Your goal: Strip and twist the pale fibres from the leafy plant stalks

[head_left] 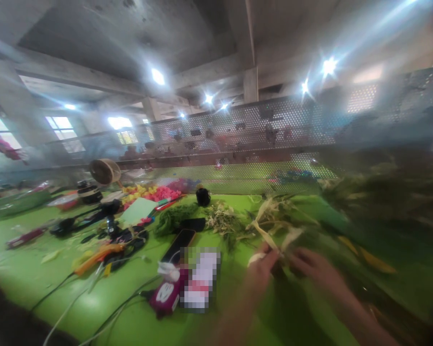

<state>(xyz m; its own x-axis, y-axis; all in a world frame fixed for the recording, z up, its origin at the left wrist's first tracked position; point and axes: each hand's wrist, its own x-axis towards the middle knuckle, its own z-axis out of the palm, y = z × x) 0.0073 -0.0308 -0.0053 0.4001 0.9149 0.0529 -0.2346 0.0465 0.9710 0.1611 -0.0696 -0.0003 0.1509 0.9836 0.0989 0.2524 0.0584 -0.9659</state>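
Observation:
My left hand (pixel 261 269) and my right hand (pixel 306 262) are close together at the right of the green table. The fingers of both are closed on a pale, yellowish leafy stem (pixel 265 230), whose strips stick up and fan out above them. Motion blur hides the exact finger grip. Just beyond my hands lies a heap of small pale green leaves (pixel 222 218). A bunch of darker green foliage (pixel 173 218) sits to its left. On the right, a long yellow leaf (pixel 377 262) lies near my right hand.
Left of my hands are a purple tissue pack (pixel 166 295), a dark phone (pixel 180 245) and an orange glue gun (pixel 99 257) with trailing cords. Pink and yellow petals (pixel 155 192) are piled behind. A perforated metal panel (pixel 220 139) edges the back; blurred foliage (pixel 389 192) stands right.

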